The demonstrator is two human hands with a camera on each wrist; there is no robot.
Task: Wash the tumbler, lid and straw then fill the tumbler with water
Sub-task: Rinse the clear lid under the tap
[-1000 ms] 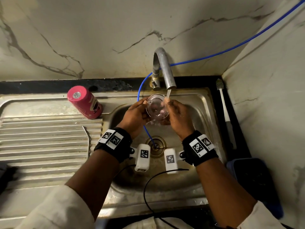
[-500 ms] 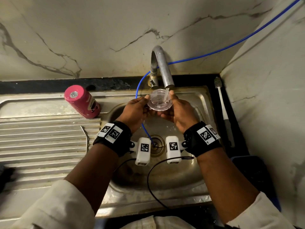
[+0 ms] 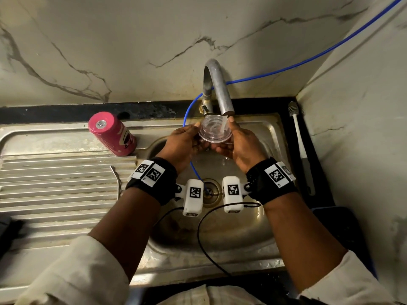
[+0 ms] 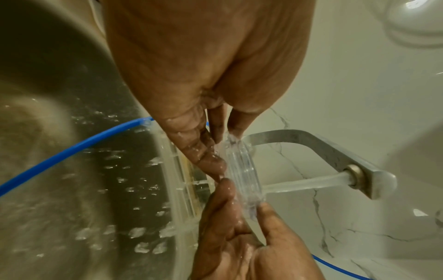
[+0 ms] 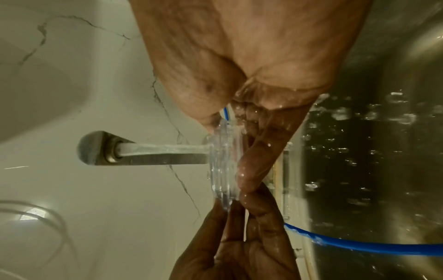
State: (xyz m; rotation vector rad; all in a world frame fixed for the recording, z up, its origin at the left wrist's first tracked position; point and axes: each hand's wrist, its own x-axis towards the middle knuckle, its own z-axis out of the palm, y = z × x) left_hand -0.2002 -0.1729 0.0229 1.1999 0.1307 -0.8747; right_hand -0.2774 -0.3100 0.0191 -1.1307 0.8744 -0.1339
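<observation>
I hold a clear plastic lid (image 3: 215,130) level under the tap spout (image 3: 226,106), and water runs into it. My left hand (image 3: 197,137) pinches its left rim and my right hand (image 3: 230,134) pinches its right rim. In the left wrist view the lid (image 4: 244,170) shows edge-on with the stream (image 4: 307,184) hitting it. The right wrist view shows the lid (image 5: 223,166) between thumb and fingers of both hands. The pink tumbler (image 3: 112,134) stands upside down on the drainboard at the left. A thin bent straw (image 3: 117,181) lies on the drainboard ridges.
The steel sink basin (image 3: 220,227) lies below my hands, with a blue hose (image 3: 193,170) running into its drain. A long white bottle brush (image 3: 300,148) lies on the black counter at the right. Marble walls close in behind and at the right.
Both hands have lifted the lid closer to the spout and turned it from tilted to level, so the stream now falls into it.
</observation>
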